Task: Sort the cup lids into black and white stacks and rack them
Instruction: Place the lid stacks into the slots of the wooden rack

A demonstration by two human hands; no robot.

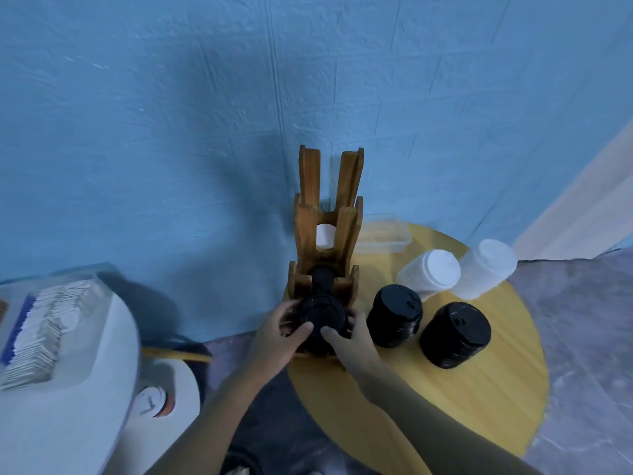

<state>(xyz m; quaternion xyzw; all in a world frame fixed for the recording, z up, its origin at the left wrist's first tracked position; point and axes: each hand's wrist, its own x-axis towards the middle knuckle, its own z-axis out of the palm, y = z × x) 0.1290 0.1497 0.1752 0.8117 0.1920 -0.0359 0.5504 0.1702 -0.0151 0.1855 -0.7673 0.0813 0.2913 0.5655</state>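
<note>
Here the left hand and right hand curl round one stack of black lids, gripping it from either side with thumbs on top, at the lowest slot of the wooden rack; two more black stacks and two white stacks sit on the yellow table just beside; squeezed unevenly, I judge, the held stack could splay or snag on the rack's prongs; no writing is legible
</note>
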